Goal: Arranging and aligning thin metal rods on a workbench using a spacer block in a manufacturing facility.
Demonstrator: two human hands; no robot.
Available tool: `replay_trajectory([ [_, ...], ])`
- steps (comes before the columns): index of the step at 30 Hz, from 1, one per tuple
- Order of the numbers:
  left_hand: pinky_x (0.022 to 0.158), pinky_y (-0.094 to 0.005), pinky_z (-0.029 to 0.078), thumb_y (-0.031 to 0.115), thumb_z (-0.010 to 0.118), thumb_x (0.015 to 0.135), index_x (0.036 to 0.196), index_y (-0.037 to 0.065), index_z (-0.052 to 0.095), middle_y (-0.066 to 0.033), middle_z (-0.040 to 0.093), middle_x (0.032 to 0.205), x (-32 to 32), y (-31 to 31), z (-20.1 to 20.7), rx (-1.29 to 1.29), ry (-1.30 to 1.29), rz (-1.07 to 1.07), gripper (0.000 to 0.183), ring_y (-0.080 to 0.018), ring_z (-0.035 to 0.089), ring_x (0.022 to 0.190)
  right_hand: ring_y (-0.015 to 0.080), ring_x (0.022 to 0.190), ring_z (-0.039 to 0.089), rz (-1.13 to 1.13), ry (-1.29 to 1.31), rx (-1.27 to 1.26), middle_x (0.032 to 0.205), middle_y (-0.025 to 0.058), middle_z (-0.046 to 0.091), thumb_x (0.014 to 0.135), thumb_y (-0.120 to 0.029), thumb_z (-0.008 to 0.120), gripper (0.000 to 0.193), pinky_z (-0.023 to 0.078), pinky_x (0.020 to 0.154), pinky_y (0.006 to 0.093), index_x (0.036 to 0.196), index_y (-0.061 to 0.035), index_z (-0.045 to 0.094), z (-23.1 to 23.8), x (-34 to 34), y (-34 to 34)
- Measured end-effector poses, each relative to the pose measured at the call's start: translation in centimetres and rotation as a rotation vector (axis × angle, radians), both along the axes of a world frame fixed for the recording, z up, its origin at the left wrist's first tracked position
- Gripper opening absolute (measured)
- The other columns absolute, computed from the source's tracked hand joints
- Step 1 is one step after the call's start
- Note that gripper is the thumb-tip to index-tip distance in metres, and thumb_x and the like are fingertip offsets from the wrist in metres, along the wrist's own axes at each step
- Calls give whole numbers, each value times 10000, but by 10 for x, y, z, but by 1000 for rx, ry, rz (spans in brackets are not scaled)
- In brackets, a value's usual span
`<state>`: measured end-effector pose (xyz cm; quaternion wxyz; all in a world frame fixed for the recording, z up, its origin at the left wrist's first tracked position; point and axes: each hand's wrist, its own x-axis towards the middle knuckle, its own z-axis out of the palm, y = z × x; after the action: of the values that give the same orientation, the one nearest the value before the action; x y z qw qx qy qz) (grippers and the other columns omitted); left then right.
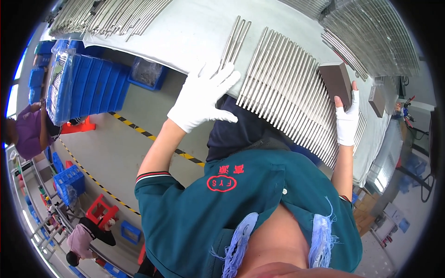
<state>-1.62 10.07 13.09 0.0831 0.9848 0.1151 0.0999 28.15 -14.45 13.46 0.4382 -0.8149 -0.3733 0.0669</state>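
My left hand (204, 98), in a white glove, is open with its fingers spread at the table's front edge. Its fingertips overlap the near ends of a few slim metal rods (237, 39); whether they touch I cannot tell. To the right of it, a long row of shiny metal rods (285, 83) lies side by side across the edge. At that row's right end, my right hand (348, 121) grips a brown rectangular block (337, 83). Its glove leaves the tips of the thumb and a finger bare. Part of the block's near end is behind the fingers.
A white-covered table (194, 34) carries more rods (111, 16) at the far left and stacked rods in clear wrap (371, 34) at the far right. Another brown block (377, 100) lies near the right edge. Blue bins (92, 83) stand left. Two people work farther left.
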Motion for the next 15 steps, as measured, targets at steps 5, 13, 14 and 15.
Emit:
replay_trajectory([
  [5,1084,-467,249,728,465,706,1307,102,499,-109,509,1322,5,-6,-5,-40,-67,-92,868,-300,420,1265,211,1179,484,-45,34,44,1327,144,478,885,-123,632,640,362,1017,311,1441,-106,315,-4,-2,0],
  [13,1002,-423,383,613,535,683,1164,77,597,-95,593,1195,12,12,-13,-13,-184,-122,723,-279,513,1165,215,1174,484,-42,73,72,1321,148,477,888,-107,624,633,367,1013,310,1439,-105,313,-7,-1,-2],
  [14,997,-418,390,600,550,674,1148,75,607,-93,602,1179,12,12,-13,-35,-203,-113,710,-278,525,1148,217,1175,484,-42,68,70,1323,149,476,888,-106,624,632,367,1014,312,1439,-105,313,-7,-1,-2],
  [15,997,-418,390,600,550,674,1148,75,607,-93,602,1179,12,13,-13,-35,-204,-115,710,-278,525,1148,217,1175,484,-44,67,71,1323,149,476,888,-106,624,632,367,1014,312,1439,-105,313,-7,-1,-2],
])
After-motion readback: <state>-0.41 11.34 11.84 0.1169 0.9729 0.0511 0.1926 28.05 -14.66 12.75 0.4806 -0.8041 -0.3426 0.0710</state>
